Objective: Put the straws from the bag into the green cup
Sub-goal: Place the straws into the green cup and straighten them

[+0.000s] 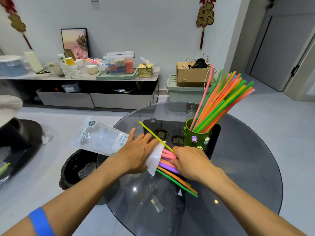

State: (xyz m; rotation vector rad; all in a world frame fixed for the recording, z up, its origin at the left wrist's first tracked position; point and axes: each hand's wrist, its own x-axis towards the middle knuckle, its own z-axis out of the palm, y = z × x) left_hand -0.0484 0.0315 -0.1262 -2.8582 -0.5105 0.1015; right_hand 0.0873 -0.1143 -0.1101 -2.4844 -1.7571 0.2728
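Table (238, 193): round dark glass.
Left hand (136, 154): clamps the bag (100, 138) mouth.
Right hand (189, 160): pinches straws (172, 174) sticking out.
Green cup (196, 137): stuffed with straws.

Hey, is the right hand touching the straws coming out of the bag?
Touching. The head view shows the right hand with its fingers closed over the pink and purple straws where they emerge from the bag, which the left hand holds at its mouth.

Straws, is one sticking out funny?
Yes. One yellow-green straw juts away over the left hand, crossing the others, while the rest of the bundle lies together coming out of the bag.
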